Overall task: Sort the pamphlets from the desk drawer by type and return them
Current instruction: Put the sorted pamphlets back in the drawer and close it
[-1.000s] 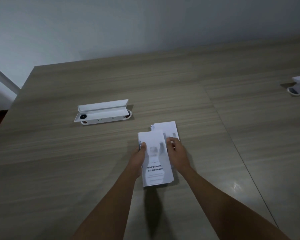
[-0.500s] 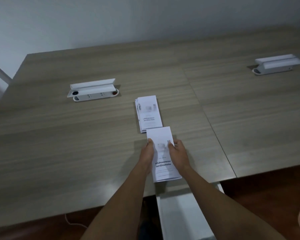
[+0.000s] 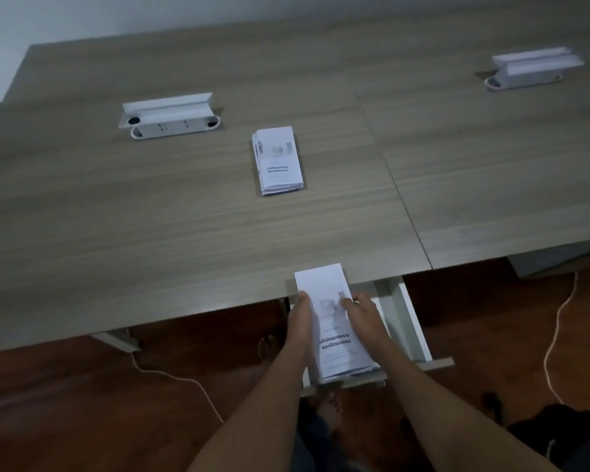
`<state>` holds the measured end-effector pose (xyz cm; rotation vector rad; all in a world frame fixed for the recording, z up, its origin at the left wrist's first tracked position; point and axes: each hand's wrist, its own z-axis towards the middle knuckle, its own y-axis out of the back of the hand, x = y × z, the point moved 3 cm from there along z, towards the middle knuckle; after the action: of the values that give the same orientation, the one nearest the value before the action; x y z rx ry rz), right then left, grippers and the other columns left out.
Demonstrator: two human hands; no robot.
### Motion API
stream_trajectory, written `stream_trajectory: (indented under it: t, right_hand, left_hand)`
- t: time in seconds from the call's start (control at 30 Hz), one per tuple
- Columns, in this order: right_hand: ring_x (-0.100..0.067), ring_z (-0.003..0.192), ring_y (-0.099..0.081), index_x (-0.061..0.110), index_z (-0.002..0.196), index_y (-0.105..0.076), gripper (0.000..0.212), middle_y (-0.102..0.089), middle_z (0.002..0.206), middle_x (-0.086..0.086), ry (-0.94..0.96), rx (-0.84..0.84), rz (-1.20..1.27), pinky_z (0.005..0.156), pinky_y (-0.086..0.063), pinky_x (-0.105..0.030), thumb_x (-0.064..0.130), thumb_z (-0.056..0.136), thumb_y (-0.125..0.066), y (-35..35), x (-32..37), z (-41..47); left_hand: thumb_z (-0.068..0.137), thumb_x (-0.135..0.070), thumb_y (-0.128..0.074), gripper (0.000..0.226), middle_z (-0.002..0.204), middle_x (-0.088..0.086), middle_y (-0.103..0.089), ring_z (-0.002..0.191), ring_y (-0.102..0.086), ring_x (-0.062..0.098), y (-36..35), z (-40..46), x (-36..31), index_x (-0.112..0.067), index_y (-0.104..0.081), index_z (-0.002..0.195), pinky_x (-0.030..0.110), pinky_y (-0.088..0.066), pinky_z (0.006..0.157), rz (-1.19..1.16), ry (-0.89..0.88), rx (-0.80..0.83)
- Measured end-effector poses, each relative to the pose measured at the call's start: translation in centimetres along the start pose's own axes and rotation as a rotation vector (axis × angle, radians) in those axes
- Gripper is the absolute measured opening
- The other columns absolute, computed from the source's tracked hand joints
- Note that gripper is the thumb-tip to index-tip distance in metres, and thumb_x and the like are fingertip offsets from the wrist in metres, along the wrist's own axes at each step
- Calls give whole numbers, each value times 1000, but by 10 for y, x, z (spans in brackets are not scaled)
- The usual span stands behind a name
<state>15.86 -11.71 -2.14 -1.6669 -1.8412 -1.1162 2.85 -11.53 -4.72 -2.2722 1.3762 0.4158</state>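
Note:
I hold a stack of white pamphlets (image 3: 334, 332) with dark printed text in both hands, past the desk's front edge and over the open white drawer (image 3: 409, 321). My left hand (image 3: 298, 321) grips the stack's left side and my right hand (image 3: 363, 318) its right side. A second stack of white pamphlets (image 3: 278, 161) lies on the wooden desk (image 3: 150, 233), farther back near the middle.
A white pop-up socket box (image 3: 171, 115) stands open at the desk's back left, another (image 3: 532, 68) at the back right. White cables (image 3: 556, 335) trail over the reddish floor. My bare feet (image 3: 269, 349) show under the desk.
Both hands have pulled their stack back from the desk's middle to over the open drawer. The other stack stays on the desk. My view has tilted down.

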Motion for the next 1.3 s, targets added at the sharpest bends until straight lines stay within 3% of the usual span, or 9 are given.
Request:
stream_trajectory:
  t: [0.13, 0.27, 0.4, 0.6, 0.73, 0.8, 0.9, 1.17, 1.3]
  right_hand:
    - [-26, 77, -65, 5, 94, -58, 29, -69, 96, -18, -42, 38, -52, 76, -54, -45, 34, 92, -55, 8, -34, -18]
    - [-23, 78, -63, 3, 96, -59, 28, -67, 100, -18, -84, 50, -81, 73, -49, -37, 31, 94, -54, 9, -55, -23]
    - [-28, 86, -66, 3, 101, -57, 28, -67, 102, -17, -102, 57, -81, 71, -48, -35, 30, 96, -52, 2, -62, -20]
    - [-28, 88, -67, 3, 104, -57, 29, -68, 105, -18, -94, 79, -51, 75, -51, -37, 32, 99, -53, -2, -63, -3]
    - [-34, 94, -69, 7, 104, -58, 30, -68, 103, -15, -83, 78, -90, 88, -53, -50, 37, 99, -53, 2, -69, 14]
    - [-33, 92, -70, 10, 103, -58, 27, -69, 103, -14, -81, 77, -72, 89, -55, -52, 36, 98, -54, 2, -72, 23]
    - [-31, 90, -69, 9, 104, -59, 26, -69, 104, -17, -59, 73, -37, 86, -54, -47, 33, 99, -55, -1, -73, 36]
    - [-17, 73, -65, 5, 105, -56, 26, -69, 93, -9, -34, 187, -50, 62, -49, -24, 30, 100, -55, -20, -84, 55]
    - [-26, 85, -68, 12, 101, -57, 21, -71, 99, -12, -7, 211, -115, 72, -53, -34, 32, 97, -58, -33, -93, 61]
  left_hand:
    - [107, -53, -32, 56, 118, 18, -74, 92, -72, 37, 9, -21, 40, -12, -66, 123, 41, -60, 74, -23, 112, 26]
    - [108, -42, -39, 42, 98, 11, -74, 84, -71, 30, 19, -23, 54, -10, -67, 112, 33, -58, 70, 90, 57, -32]
    - [107, -44, -42, 39, 111, 12, -74, 104, -71, 34, 25, -16, 51, -15, -68, 105, 47, -58, 96, 205, 11, -88]
    - [110, -33, -37, 37, 102, 7, -63, 95, -60, 23, 46, 0, 28, -9, -64, 101, 36, -48, 82, 614, -392, -211]
    - [106, -21, -42, 32, 134, 14, -53, 116, -56, 35, 69, 17, 18, -9, -60, 129, 52, -48, 98, 1117, -715, -264]
    - [107, -23, -35, 48, 156, 15, -41, 139, -45, 34, 71, 21, 17, -9, -43, 152, 49, -45, 108, 1349, -773, -202]
    - [106, -30, -14, 61, 168, 17, -26, 156, -23, 34, 70, 31, 13, -6, -21, 162, 42, -30, 122, 1578, -820, -131]
    - [110, -19, -29, 60, 173, 13, -8, 161, -3, 27, 78, 53, 32, -7, -5, 164, 39, -13, 131, 1708, -826, -63]
    - [107, -30, -13, 61, 173, 12, -10, 161, -5, 27, 79, 53, 30, -7, -5, 164, 40, -16, 130, 1712, -827, -77]
